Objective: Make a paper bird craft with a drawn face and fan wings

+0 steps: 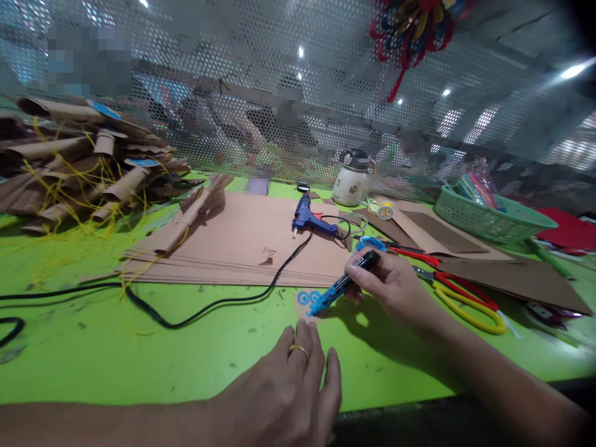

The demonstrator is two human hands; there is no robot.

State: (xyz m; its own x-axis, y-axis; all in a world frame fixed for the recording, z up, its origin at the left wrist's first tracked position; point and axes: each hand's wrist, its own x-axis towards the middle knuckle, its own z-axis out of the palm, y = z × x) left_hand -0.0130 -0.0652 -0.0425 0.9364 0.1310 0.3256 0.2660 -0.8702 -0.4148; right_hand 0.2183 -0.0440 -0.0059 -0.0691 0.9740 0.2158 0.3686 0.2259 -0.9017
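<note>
In my right hand (386,282) is a blue marker (342,285), gripped near its black end and tilted down to the left. Its tip rests at a small round brown paper disc (302,308) that bears blue swirls. My left hand (291,372), with a ring on one finger, lies flat on the green table, its fingertips at the disc's near edge. Just beyond my right hand sits a blue-marked round piece (370,243), partly hidden by the hand.
A blue glue gun (310,218) lies on stacked brown paper sheets (251,233), its black cord (218,303) crossing the table. Rolled paper bundles (88,155) pile up at left. Yellow-handled scissors (470,310), a green basket (493,217) and a white bottle (350,183) stand or lie at right.
</note>
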